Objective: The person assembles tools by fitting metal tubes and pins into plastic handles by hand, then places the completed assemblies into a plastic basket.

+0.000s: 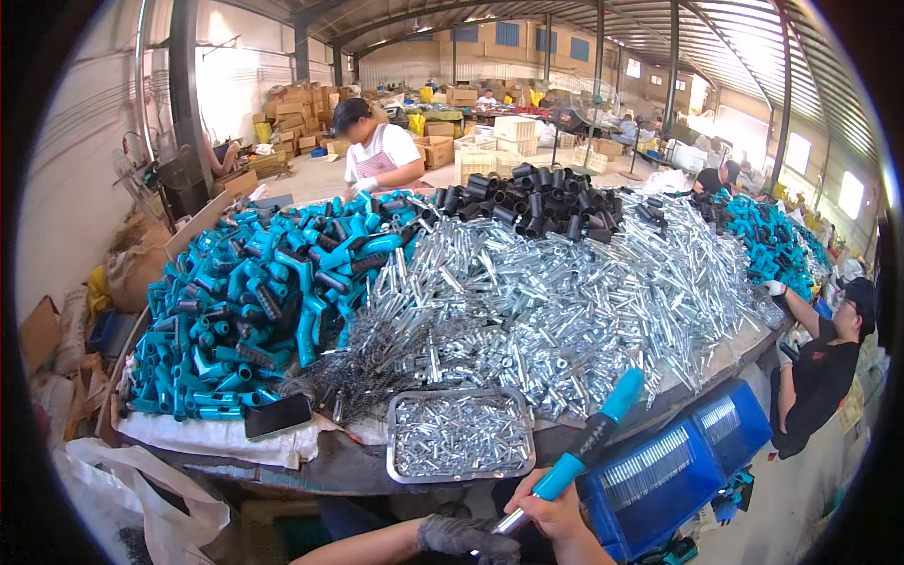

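Gripping the teal-and-black tubular handle (595, 435) by its lower end in our nearer right hand (554, 511), we see its long axis slant up-right beyond those fingers; below-left, our gloved left hand (463, 537) encloses the metal tube (510, 522).

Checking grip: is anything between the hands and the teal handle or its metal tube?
Only the grey glove on the left hand, at the metal tube; nothing visible stands between the bare right hand and the handle.

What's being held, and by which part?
A teal and black plastic handle with a silver metal tube: the right grip holds near their joint, the left grip toward the tube's lower end.
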Available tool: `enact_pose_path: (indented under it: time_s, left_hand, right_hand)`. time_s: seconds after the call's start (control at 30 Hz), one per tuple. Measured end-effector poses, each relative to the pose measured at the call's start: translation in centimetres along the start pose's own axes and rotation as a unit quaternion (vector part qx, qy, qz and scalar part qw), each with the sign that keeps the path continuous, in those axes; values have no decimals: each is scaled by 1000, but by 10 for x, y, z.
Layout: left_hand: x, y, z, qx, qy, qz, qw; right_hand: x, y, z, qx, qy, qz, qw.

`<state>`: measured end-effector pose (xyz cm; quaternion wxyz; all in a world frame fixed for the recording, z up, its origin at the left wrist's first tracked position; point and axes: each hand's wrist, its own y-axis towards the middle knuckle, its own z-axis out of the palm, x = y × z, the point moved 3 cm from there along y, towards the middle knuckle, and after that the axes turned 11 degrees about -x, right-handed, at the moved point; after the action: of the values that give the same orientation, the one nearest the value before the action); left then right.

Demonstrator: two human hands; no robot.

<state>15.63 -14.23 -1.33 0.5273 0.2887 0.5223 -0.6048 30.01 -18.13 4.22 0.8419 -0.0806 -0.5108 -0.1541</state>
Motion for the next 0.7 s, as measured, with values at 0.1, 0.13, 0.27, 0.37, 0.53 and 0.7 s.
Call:
enact_pose_path:
  time_s: [0.1,0.13,0.27,0.37,0.53,0.7]
  left_hand:
    - [8,19,-18,-182,488,98,848]
    - [-19,20,-12,-353,548,183,736]
    - [-29,0,4,-153,287,101,940]
    - [-19,1,17,-28,52,86,995]
    - [-48,7,11,-366,536,161,743]
    - [-8,-1,32,-54,54,85,993]
  right_hand:
    - [3,2,-6,-112,-194,-27,974]
    - [5,3,-9,-147,-280,-135,939]
    - [10,-20,-4,-104,-181,-144,967]
    - [12,-25,-4,-51,-137,-103,984]
    - [19,-27,-5,-164,-277,-213,922]
    - [10,-28,-3,-37,-68,-80,994]
